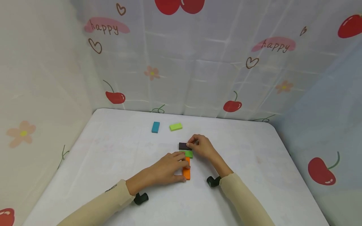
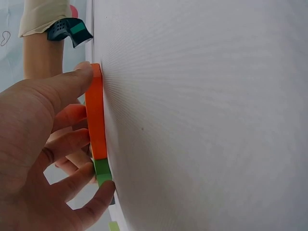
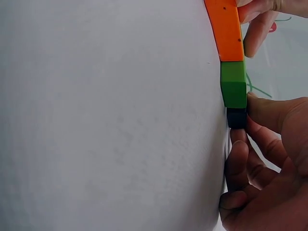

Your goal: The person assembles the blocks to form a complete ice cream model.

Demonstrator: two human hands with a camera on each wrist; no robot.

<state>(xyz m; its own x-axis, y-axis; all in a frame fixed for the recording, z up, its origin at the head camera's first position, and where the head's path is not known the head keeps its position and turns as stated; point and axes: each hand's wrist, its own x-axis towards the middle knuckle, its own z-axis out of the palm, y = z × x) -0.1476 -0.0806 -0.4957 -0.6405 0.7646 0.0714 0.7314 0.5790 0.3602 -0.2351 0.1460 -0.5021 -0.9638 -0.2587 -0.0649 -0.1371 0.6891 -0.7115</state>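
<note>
An orange block (image 1: 186, 174), a green block (image 1: 189, 154) and a black block (image 1: 182, 146) lie close together on the white table, the orange one nearest. My left hand (image 1: 165, 169) reaches over from the left and holds the orange block, its thumb at the near end. In the left wrist view, the little finger touches the green block (image 2: 102, 173) by its far end. My right hand (image 1: 203, 147) pinches the black block's right end. From the right wrist, the black block (image 3: 236, 118) shows between thumb and fingers, right against the green one.
Farther back on the table (image 1: 118, 141) lie a blue block (image 1: 155, 127) and a yellow-green block (image 1: 176, 126). A printed curtain (image 1: 192, 84) hangs behind the table's back edge. Small black devices (image 1: 140, 198) hang beneath both wrists.
</note>
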